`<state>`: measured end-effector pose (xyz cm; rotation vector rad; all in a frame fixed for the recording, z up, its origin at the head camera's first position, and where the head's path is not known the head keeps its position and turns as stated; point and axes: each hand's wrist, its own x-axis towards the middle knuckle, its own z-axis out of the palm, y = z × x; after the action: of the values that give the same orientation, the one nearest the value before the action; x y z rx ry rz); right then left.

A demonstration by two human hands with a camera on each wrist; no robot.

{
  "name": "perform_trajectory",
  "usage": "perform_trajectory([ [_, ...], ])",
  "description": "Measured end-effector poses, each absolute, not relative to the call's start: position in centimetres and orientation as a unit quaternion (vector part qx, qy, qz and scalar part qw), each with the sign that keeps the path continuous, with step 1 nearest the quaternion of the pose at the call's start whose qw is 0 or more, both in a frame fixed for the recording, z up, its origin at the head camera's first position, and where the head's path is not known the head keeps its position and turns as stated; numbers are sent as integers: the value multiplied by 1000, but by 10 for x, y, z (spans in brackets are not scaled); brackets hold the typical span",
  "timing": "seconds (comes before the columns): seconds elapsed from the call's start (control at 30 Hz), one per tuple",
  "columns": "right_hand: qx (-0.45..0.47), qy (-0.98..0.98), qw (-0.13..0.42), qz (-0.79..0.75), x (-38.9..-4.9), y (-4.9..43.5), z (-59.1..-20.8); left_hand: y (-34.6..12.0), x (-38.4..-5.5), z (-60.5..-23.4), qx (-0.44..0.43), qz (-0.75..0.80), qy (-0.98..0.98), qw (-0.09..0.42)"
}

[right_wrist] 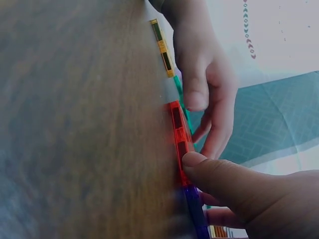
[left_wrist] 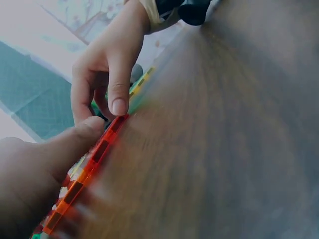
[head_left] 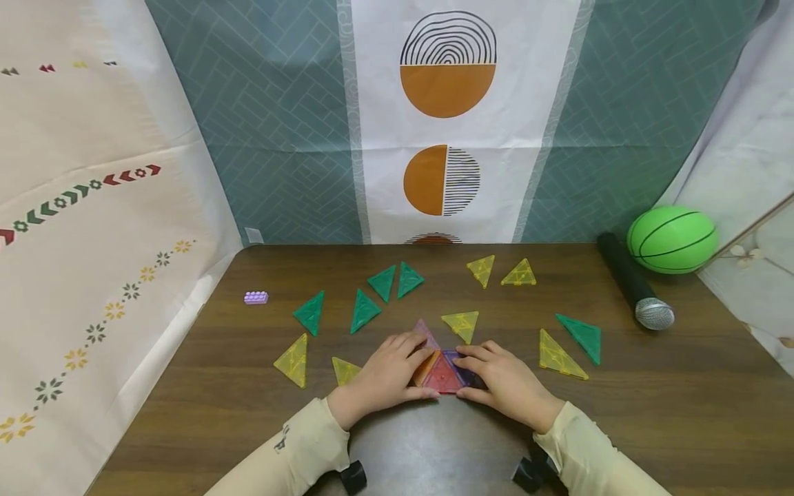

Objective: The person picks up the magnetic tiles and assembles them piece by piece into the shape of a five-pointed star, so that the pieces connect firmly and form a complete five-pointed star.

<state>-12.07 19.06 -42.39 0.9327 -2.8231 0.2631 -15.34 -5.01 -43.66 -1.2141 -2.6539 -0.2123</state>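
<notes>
In the head view, several translucent triangular magnetic tiles lie edge to edge near the table's front: a red tile in the middle, an orange tile on its left, a dark purple tile on its right and a pink tile behind. My left hand holds the orange tile between bent fingers and thumb, the thumb by the red tile's left corner. My right hand holds the purple tile likewise, its thumb at the red tile's right corner. Both wrist views show the tiles edge-on, flat and close to the table.
Green triangular tiles and yellow triangular tiles lie scattered around on the wooden table. A small purple toy brick is at the back left. At the right are a black microphone and a green ball.
</notes>
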Motion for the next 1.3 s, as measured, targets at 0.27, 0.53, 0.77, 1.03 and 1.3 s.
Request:
perform_trajectory([
  [0.27,314,-945,58,73,-120,190,-417,-51,-153,-440,-406,-67,-907,91],
  [0.53,315,-945,52,75,-127,192,-402,-50,-153,-440,-405,-77,-906,95],
  [0.77,290,-953,65,62,-146,196,-389,-50,-153,-440,-401,-75,-908,93],
  [1.03,258,-963,59,46,-173,194,-385,-51,-152,-439,-401,-76,-908,93],
  [1.3,228,-973,18,18,-193,185,-387,-52,-152,-439,-403,-77,-908,90],
])
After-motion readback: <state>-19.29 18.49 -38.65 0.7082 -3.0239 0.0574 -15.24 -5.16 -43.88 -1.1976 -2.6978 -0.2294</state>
